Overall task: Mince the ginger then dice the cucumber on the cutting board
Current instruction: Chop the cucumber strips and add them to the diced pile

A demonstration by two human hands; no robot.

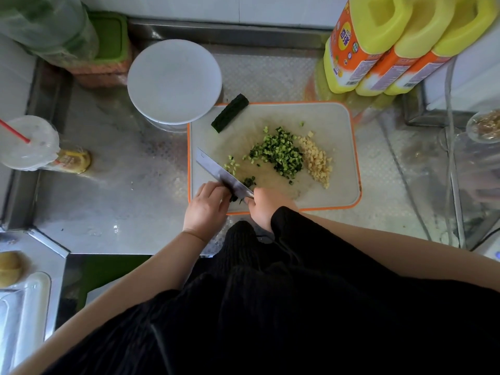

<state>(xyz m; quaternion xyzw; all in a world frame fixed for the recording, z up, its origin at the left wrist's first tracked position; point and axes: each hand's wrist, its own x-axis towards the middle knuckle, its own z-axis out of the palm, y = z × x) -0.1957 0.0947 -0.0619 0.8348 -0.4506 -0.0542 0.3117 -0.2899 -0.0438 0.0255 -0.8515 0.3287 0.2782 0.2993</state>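
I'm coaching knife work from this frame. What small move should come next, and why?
Probably bring the knife down for another slice through the cucumber strips pinched by the left hand. The right hand has the handle, the ginger is already minced, a dice pile lies mid-board, and one uncut piece waits at the board's far edge.

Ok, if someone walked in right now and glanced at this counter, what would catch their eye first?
Probably the knife in the right hand, cutting a cucumber strip that the left hand steadies at the near edge of the orange-rimmed cutting board. Mid-board lie a heap of diced cucumber and, on its right, pale minced ginger. Three yellow bottles stand at the back right, and a white plate behind the board's left corner.
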